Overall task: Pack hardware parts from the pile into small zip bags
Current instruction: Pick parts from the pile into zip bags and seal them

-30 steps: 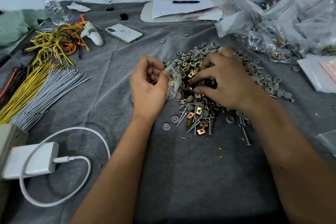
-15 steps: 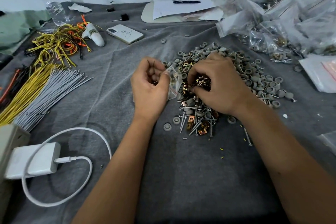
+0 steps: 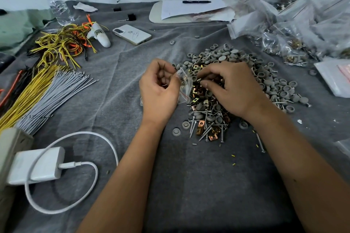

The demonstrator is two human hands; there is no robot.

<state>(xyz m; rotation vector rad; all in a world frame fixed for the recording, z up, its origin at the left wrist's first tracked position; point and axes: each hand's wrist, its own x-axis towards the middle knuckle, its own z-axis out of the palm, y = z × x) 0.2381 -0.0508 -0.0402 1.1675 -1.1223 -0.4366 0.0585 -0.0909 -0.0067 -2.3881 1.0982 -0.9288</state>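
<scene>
Grey cloth covers the desk, with the pile of caps, clips and screws at centre. Left hand pinches a small bag at the pile's left edge; right hand, fingers curled, picks among the clips beside the bag's mouth.

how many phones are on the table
1. The phone lies face down on the grey cloth at the far left-centre, between the white handheld tool and the clipboard. Others could be hidden under the bags at right.
</scene>
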